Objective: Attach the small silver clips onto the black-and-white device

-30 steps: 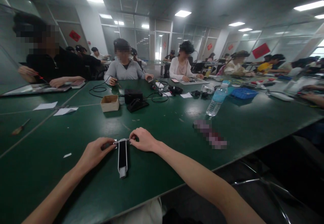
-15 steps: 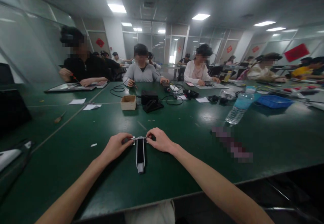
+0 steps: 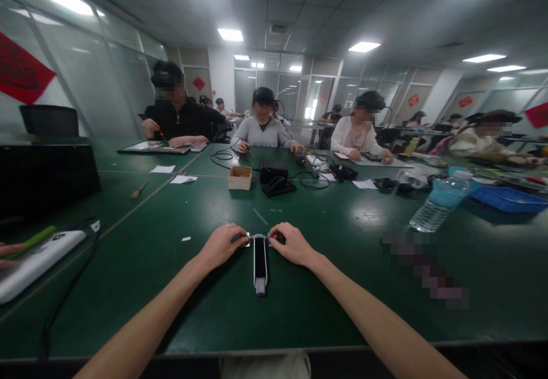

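Observation:
A slim device point(image 3: 260, 259) with a black face, white edges and a grey end lies on the green table, its long side pointing toward me. A thin crosspiece runs out from both sides of its far end. My left hand point(image 3: 225, 246) is closed in a pinch on a small shiny metal piece point(image 3: 247, 241) at the crosspiece's left end. At the right end, the fingers of my right hand point(image 3: 291, 245) are pinched together on a similar small piece, mostly covered by them. I cannot tell what kind of device this is.
Ahead stand a small cardboard box point(image 3: 240, 179) and a black device point(image 3: 274, 176) with cables. To the right are a water bottle point(image 3: 440, 202), a blue tray point(image 3: 511, 199) and a pixelated strip. Another person's hand point(image 3: 9, 253) shows at the left edge, by a white case point(image 3: 45, 265). Co-workers sit opposite.
The view has swung left, so everything sits further right in it. Another person's hand with something green has come into view at the left. My hands keep their hold beside the device.

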Motion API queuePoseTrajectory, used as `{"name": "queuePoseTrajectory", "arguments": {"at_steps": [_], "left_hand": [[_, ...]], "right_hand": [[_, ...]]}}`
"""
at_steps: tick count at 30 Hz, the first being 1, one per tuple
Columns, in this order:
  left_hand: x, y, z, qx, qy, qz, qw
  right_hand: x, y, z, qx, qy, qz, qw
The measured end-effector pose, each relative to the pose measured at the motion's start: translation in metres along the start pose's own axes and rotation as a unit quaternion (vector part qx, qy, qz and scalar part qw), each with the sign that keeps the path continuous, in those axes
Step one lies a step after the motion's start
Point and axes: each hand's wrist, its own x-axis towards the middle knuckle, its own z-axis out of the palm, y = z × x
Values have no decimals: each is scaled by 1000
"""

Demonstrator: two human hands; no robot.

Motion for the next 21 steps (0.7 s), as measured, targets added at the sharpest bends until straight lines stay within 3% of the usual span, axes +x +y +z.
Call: {"name": "queuePoseTrajectory", "arguments": {"at_steps": [7,21], "left_hand": [[0,-7,3,28,15,45,998],[-1,-5,0,65,14,48,997]], "right_hand": [[0,-3,-1,-6,-4,3,1000],[0,-8,-6,-2,-30,28,999]]}}
